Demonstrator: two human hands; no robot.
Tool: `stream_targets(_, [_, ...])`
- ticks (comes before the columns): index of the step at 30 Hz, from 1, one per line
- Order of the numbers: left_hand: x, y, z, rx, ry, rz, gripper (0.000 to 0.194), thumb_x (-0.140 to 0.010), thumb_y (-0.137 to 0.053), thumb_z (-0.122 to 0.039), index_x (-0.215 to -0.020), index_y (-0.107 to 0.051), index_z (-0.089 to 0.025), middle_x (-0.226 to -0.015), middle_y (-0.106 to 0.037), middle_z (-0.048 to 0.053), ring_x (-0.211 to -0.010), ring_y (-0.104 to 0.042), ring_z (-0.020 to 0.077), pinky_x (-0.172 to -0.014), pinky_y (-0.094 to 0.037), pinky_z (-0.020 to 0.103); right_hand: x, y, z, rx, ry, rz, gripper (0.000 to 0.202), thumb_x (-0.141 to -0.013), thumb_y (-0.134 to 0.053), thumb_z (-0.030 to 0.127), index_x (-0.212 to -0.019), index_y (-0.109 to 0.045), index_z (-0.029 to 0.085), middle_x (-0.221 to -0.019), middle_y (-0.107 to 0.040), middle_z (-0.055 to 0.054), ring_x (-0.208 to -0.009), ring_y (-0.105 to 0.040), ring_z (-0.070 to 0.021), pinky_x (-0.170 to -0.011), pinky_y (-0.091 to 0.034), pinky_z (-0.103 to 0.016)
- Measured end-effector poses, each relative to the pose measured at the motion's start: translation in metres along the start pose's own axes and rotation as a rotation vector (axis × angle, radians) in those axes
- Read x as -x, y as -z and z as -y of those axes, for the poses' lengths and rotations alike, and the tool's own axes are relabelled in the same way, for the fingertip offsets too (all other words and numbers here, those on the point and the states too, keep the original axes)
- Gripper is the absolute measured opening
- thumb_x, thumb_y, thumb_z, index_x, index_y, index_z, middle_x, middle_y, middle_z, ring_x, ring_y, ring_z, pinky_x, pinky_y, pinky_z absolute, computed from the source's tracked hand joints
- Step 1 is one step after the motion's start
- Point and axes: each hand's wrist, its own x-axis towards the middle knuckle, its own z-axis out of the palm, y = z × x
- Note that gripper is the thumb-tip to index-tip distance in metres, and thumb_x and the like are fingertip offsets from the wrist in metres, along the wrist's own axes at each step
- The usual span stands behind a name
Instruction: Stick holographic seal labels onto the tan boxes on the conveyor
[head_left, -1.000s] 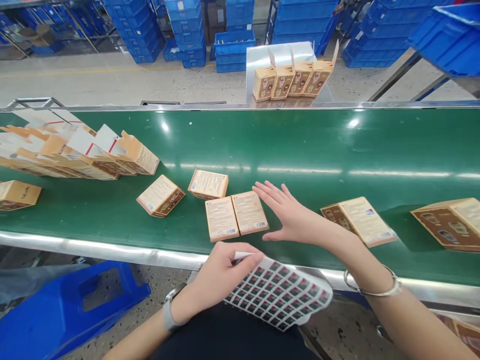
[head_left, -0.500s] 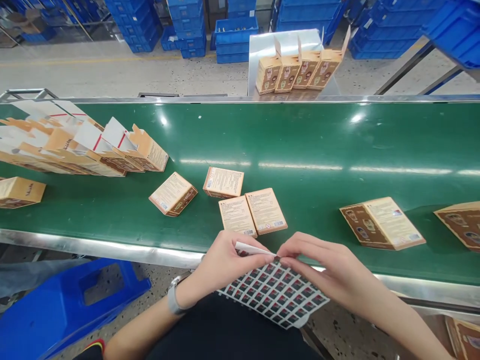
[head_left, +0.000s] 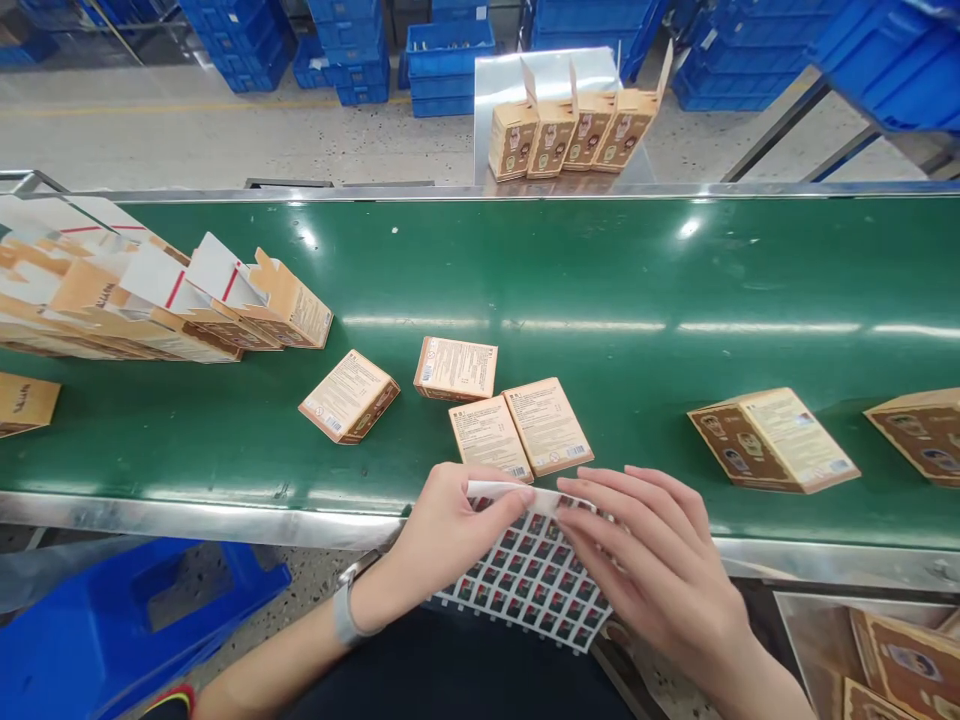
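Note:
My left hand point(head_left: 442, 525) grips a white sheet of small dark-and-red square stickers point(head_left: 517, 580) by its upper edge, thumb on top. The sheet hangs in front of my body at the belt's near edge. Over its right side is my right hand point(head_left: 660, 550), fingers stretched out and apart, the tips of thumb and index finger at the sheet's top right. Whether a loose sticker clings to a fingertip I cannot make out. Just beyond the hands, two boxes lie side by side, a left box point(head_left: 491, 438) and a right box point(head_left: 550, 425).
On the green conveyor belt point(head_left: 600, 270) lie more boxes point(head_left: 349, 395), with several open-topped cartons point(head_left: 292, 300) at left. More cartons point(head_left: 551, 135) stand on a metal shelf across the belt. Blue crates point(head_left: 450, 65) are stacked behind; a blue plastic stool point(head_left: 142, 620) is at lower left.
My right hand's pinch at the sheet's top edge has loosened, and its fingers have spread over the sheet. The folded-over edge has flattened. The view has shifted slightly.

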Motion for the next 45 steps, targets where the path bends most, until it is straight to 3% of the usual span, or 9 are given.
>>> stream_targets(4, [0.001, 0.003, 0.000, -0.012, -0.056, 0.097, 0.021, -0.087, -0.061, -0.029, -0.077, -0.075, -0.017, -0.085, -0.076, 0.006, -0.097, -0.069, 0.0248, -0.079, -0.051, 0.030, -0.010, 0.009, -0.024, -0.290, -0.519, 0.056, 0.013, -0.092, -0.058, 0.036, -0.087, -0.065, 0.027, -0.119, -0.069, -0.006, -0.111, -0.065, -0.0243, -0.089, -0.054, -0.039])
stream_targets(7, [-0.001, -0.003, 0.000, -0.057, -0.147, 0.235, 0.014, -0.084, -0.065, -0.025, -0.079, -0.077, -0.021, -0.121, -0.071, 0.008, -0.132, -0.052, 0.0272, -0.107, -0.042, 0.037, -0.026, 0.004, -0.055, -0.482, -0.836, 0.161, 0.032, -0.084, -0.062, 0.056, -0.084, -0.067, 0.024, -0.129, -0.065, -0.009, -0.115, -0.063, -0.0288, -0.092, -0.054, -0.042])
stream_targets(15, [-0.012, -0.019, 0.006, -0.151, -0.241, 0.350, 0.017, -0.087, -0.062, -0.022, -0.081, -0.077, -0.019, -0.135, -0.062, 0.010, -0.142, -0.041, 0.0243, -0.103, -0.044, 0.032, -0.038, -0.016, -0.076, -0.605, -1.072, 0.191, 0.049, -0.064, -0.072, 0.069, -0.076, -0.069, 0.021, -0.107, -0.074, -0.011, -0.100, -0.067, -0.0303, -0.084, -0.056, -0.042])
stream_targets(26, [-0.015, -0.025, 0.002, -0.152, -0.291, 0.392, 0.022, -0.086, -0.060, -0.015, -0.069, -0.071, -0.019, -0.119, -0.070, 0.011, -0.138, -0.046, 0.0251, -0.097, -0.046, 0.030, -0.022, -0.023, -0.060, -0.189, -0.904, 0.043, 0.034, -0.082, -0.059, 0.055, -0.080, -0.062, 0.022, -0.093, -0.072, -0.010, -0.077, -0.067, -0.0239, -0.068, -0.058, -0.039])
stream_targets(33, [-0.023, -0.028, 0.011, -0.051, -0.298, 0.416, 0.021, -0.085, -0.060, -0.017, -0.069, -0.073, -0.019, -0.108, -0.075, 0.008, -0.140, -0.044, 0.0238, -0.103, -0.042, 0.027, -0.017, -0.032, -0.063, 0.083, -0.822, -0.201, 0.037, -0.091, -0.052, 0.048, -0.114, -0.054, 0.019, -0.113, -0.066, -0.014, -0.075, -0.068, -0.0212, -0.066, -0.059, -0.038])
stream_targets(37, [-0.018, -0.025, 0.011, 0.002, -0.264, 0.359, 0.017, -0.084, -0.062, -0.021, -0.088, -0.078, -0.015, -0.107, -0.076, 0.008, -0.116, -0.065, 0.0244, -0.096, -0.048, 0.026, -0.002, -0.007, -0.074, 0.099, -0.426, 0.028, 0.040, -0.091, -0.051, 0.042, -0.127, -0.053, 0.026, -0.120, -0.065, -0.013, -0.115, -0.062, -0.0323, -0.095, -0.053, -0.051])
stream_targets(39, [-0.011, -0.019, 0.008, 0.019, -0.233, 0.367, 0.024, -0.084, -0.064, -0.027, -0.095, -0.078, -0.011, -0.103, -0.076, 0.011, -0.098, -0.072, 0.0236, -0.085, -0.052, 0.025, 0.010, 0.000, -0.086, 0.076, -0.206, 0.219, 0.067, -0.084, -0.059, 0.045, -0.146, -0.037, 0.031, -0.136, -0.058, -0.014, -0.131, -0.049, -0.0391, -0.102, -0.046, -0.060])
stream_targets(42, [0.003, 0.000, 0.002, 0.004, -0.172, 0.324, 0.032, -0.084, -0.064, -0.034, -0.099, -0.078, -0.009, -0.093, -0.078, 0.011, -0.082, -0.073, 0.0210, -0.073, -0.052, 0.023, 0.013, -0.008, -0.108, 0.126, -0.085, 0.258, 0.090, -0.076, -0.064, 0.053, -0.154, -0.024, 0.033, -0.142, -0.053, -0.016, -0.134, -0.042, -0.0475, -0.098, -0.044, -0.068])
stream_targets(45, [0.021, 0.019, -0.003, -0.027, -0.115, 0.224, 0.030, -0.082, -0.065, -0.034, -0.096, -0.079, -0.011, -0.090, -0.078, 0.010, -0.079, -0.070, 0.0190, -0.070, -0.050, 0.022, -0.016, -0.016, -0.116, 0.070, -0.116, 0.247, 0.077, -0.081, -0.059, 0.055, -0.150, -0.031, 0.034, -0.143, -0.054, -0.013, -0.130, -0.050, -0.0430, -0.096, -0.050, -0.058])
